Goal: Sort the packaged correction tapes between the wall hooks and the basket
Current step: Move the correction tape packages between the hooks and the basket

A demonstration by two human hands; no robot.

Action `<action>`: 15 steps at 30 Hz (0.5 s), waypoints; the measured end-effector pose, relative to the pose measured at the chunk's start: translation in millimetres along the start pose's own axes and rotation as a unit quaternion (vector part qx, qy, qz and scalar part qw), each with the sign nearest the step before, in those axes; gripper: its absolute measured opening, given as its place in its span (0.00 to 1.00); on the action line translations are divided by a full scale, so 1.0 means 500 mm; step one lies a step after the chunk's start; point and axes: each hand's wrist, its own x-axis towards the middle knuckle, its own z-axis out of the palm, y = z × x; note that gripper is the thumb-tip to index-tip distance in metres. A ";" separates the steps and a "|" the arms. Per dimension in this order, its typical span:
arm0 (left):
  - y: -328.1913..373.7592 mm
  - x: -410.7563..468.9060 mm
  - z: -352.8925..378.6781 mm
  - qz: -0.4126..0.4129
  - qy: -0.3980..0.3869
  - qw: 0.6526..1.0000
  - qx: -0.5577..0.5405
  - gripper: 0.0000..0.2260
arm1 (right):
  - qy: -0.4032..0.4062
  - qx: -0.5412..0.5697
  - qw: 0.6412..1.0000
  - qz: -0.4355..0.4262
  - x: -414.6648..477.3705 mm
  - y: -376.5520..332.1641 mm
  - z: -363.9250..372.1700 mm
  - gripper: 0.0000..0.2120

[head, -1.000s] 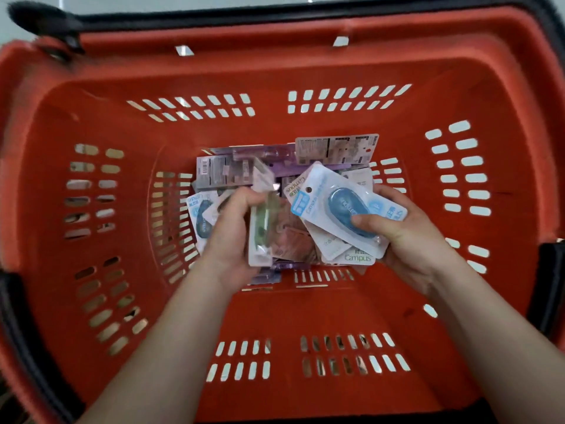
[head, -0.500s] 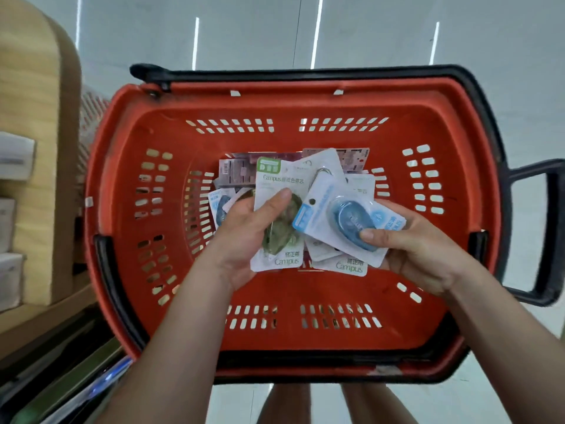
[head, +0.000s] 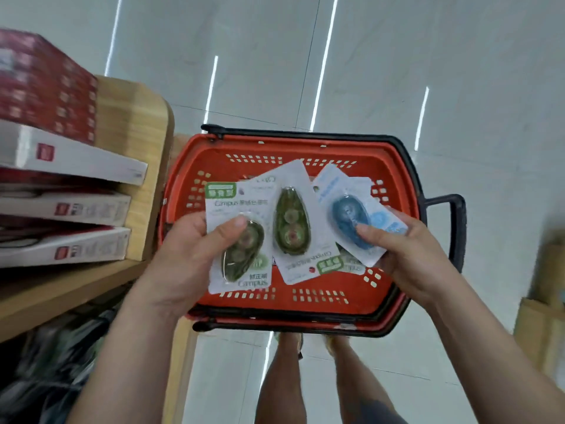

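My left hand (head: 189, 255) grips a green packaged correction tape (head: 237, 237), thumb across its blister. My right hand (head: 409, 255) holds a fan of packs: a blue correction tape (head: 351, 215) on top under my thumb, and a second green pack (head: 290, 221) turned upside down beside it. All of them are held up above the red basket (head: 397, 270), which stands on the floor below. The packs hide most of the basket's inside. No wall hooks are in view.
A wooden shelf (head: 134, 123) stands at the left with stacked white and red boxes (head: 67, 160). The basket's black handle (head: 452, 228) sticks out to the right. My legs show below the basket. Pale tiled floor lies beyond; a cardboard box (head: 547, 301) is at the right edge.
Both hands have lifted the packs up out of the basket, which now looks far smaller below. The second green pack has come free and fanned out between the other two.
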 end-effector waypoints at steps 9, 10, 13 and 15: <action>0.092 -0.165 0.115 0.011 0.027 0.999 0.034 0.11 | -0.080 -0.092 0.988 -0.092 -0.164 -0.123 0.070 0.24; 0.101 -0.187 0.124 0.012 0.031 0.999 0.034 0.11 | -0.077 -0.107 0.987 -0.097 -0.182 -0.136 0.076 0.23; 0.132 -0.258 0.152 0.024 0.042 0.998 0.051 0.11 | -0.070 -0.139 0.982 -0.110 -0.240 -0.169 0.093 0.20; 0.154 -0.306 0.170 0.040 0.052 0.996 0.065 0.11 | -0.083 -0.131 0.982 -0.109 -0.279 -0.194 0.109 0.19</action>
